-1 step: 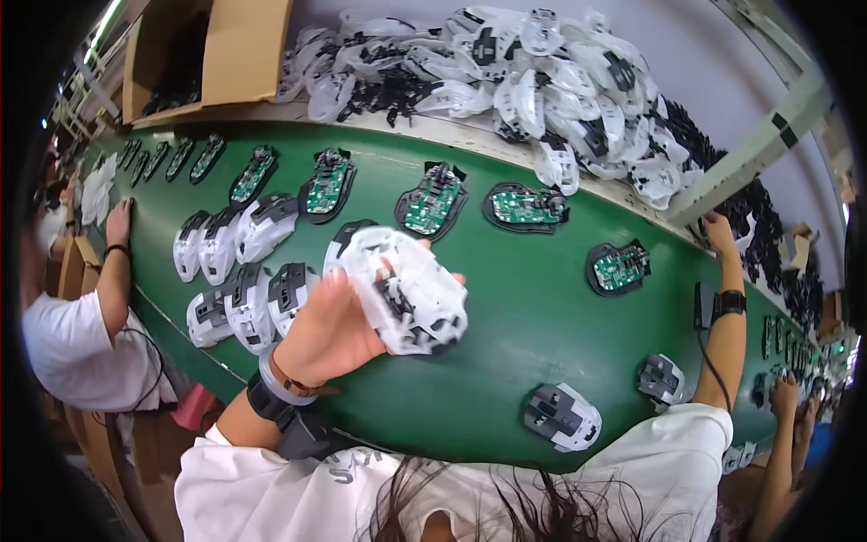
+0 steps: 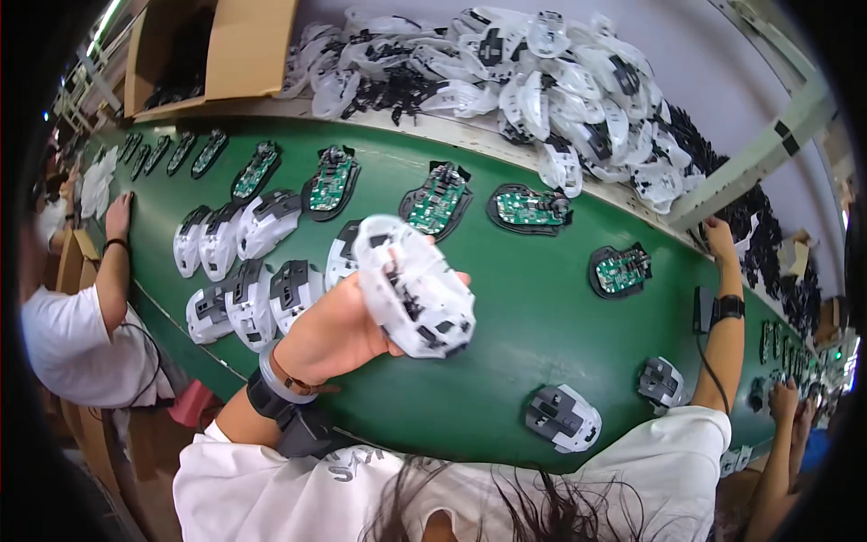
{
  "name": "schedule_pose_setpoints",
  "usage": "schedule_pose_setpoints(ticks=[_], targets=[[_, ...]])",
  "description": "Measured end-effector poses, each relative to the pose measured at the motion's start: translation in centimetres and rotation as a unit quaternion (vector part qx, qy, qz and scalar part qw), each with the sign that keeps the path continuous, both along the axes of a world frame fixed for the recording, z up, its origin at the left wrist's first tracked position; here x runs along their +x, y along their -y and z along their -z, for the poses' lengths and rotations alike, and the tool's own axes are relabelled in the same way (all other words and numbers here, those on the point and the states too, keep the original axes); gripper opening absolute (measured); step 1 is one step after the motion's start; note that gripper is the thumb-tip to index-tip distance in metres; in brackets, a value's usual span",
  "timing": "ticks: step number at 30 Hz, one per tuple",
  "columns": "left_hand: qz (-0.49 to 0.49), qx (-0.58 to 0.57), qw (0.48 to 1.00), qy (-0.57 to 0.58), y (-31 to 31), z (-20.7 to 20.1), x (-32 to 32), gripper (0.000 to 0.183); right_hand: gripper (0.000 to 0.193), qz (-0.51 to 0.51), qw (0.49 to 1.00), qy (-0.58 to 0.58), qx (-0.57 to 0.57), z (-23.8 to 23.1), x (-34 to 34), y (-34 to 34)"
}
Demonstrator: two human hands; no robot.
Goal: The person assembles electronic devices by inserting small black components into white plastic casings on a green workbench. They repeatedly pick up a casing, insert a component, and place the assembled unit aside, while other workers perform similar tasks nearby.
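Above the green belt (image 2: 542,343), left hand (image 2: 339,334) closed around a white mouse shell (image 2: 411,287), raised over grouped shells (image 2: 244,280). Farther right, right hand (image 2: 720,237) at the belt's far edge, finger state unclear. Beyond, circuit boards (image 2: 528,208) in a row, then a shell heap (image 2: 542,81).

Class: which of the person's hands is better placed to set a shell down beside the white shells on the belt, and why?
Probably the left hand: it holds white shells just above the belt's shell cluster. The right hand reaches the far black parts pile.
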State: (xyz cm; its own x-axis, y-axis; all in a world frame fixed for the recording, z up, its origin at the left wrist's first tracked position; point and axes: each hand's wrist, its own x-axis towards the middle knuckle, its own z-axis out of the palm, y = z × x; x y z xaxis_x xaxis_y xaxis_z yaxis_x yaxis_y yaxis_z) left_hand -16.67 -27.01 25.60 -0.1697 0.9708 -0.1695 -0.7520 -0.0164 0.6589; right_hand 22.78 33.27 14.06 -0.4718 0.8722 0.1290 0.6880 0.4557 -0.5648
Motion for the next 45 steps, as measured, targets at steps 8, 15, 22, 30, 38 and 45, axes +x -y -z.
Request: schedule_pose_setpoints(ticks=[8, 15, 22, 30, 38, 45], targets=[[-0.007, -0.013, 0.841, -0.541, 2.1, -2.6, -1.8, 0.088, 0.021, 0.216, 0.893, 0.078, 0.387, -6.9, 0.2, 8.4], [-0.16, -0.06, 0.693, -0.7, 2.8, -2.0, -1.0, 0.074, 0.015, -0.09, 0.907, -0.161, 0.379, -17.6, -15.5, 37.1], [-0.159, -0.014, 0.761, -0.628, 2.7, -1.5, -1.9, 0.061, 0.019, -0.488, 0.855, -0.172, 0.037, -17.9, -26.9, 46.2], [-0.106, -0.124, 0.972, -0.17, 3.3, 0.2, -3.7, 0.057, 0.023, -0.271, 0.924, -0.194, -0.186, -15.0, -27.0, 42.7], [-0.171, -0.172, 0.896, -0.371, 4.5, 0.6, -3.2, 0.049, 0.025, -0.31, 0.948, 0.051, 0.043, -14.0, -21.6, 41.1], [-0.1, -0.092, 0.981, -0.141, 2.5, -1.1, -2.2, 0.045, 0.024, -0.349, 0.936, -0.02, 0.034, -9.2, -19.5, 41.7]])
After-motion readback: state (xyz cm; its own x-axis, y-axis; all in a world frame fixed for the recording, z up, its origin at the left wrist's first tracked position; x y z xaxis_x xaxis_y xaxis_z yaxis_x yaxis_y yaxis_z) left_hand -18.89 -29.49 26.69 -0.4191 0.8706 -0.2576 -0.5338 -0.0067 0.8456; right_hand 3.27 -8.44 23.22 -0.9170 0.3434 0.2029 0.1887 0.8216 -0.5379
